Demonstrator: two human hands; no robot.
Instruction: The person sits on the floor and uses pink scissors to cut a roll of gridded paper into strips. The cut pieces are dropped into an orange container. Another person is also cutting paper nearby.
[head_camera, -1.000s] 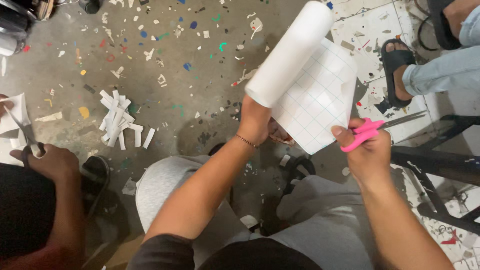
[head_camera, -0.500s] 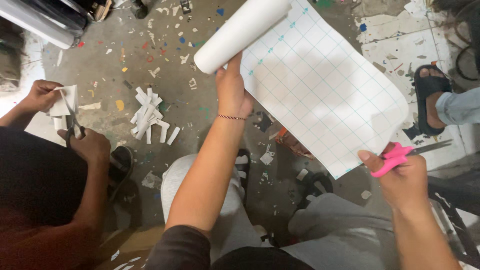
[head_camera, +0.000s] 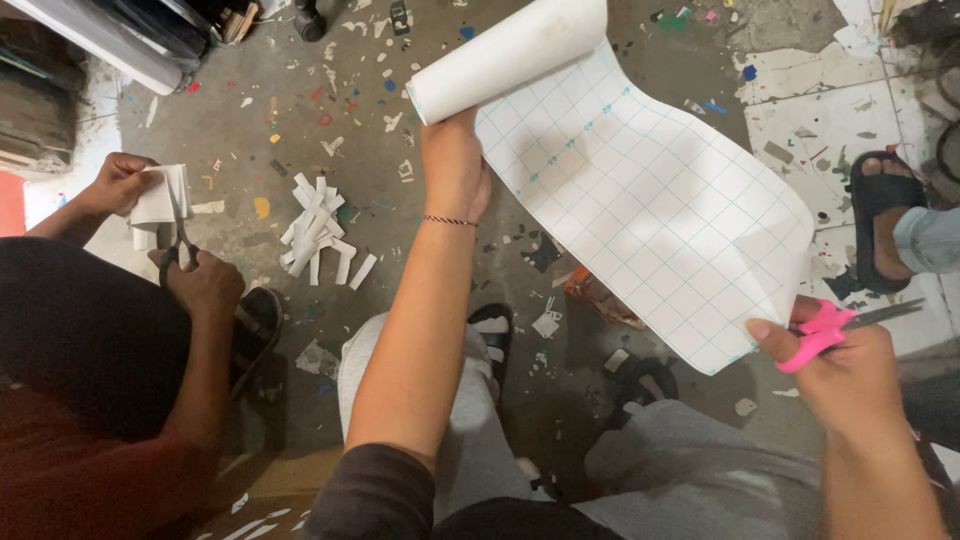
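Up front, over our knees, we hold a roll of white paper (head_camera: 505, 60) w/ a blue grid printed on its loose sheet (head_camera: 650, 210). Vs. a sec ago, far more sheet is pulled out: the roll sits higher and further left, and the free corner reaches down to our right hand (head_camera: 850, 370). So the sheet looks spread enough for a blade to reach its edge, tho no cut shows yet.

Our left hand (head_camera: 455, 170) is clamped round the roll from below, fingers wrapped tight, thin bracelet at the wrist. Right hand is closed on pink scissors (head_camera: 825, 335), thumb pressing the sheet's lower corner against the handles; blades point right, away from the paper, and look shut.

Further out: concrete floor (head_camera: 300, 110) flecked w/ paint and scraps, a heap of white paper strips (head_camera: 320, 225) to our left. Beside that, another person's hands (head_camera: 205, 285) work dark scissors (head_camera: 180, 235) into a small white folded piece (head_camera: 160, 200). At right edge, someone's foot in a black sandal (head_camera: 880, 215). Our own sandals show below the sheet, btw our knees.
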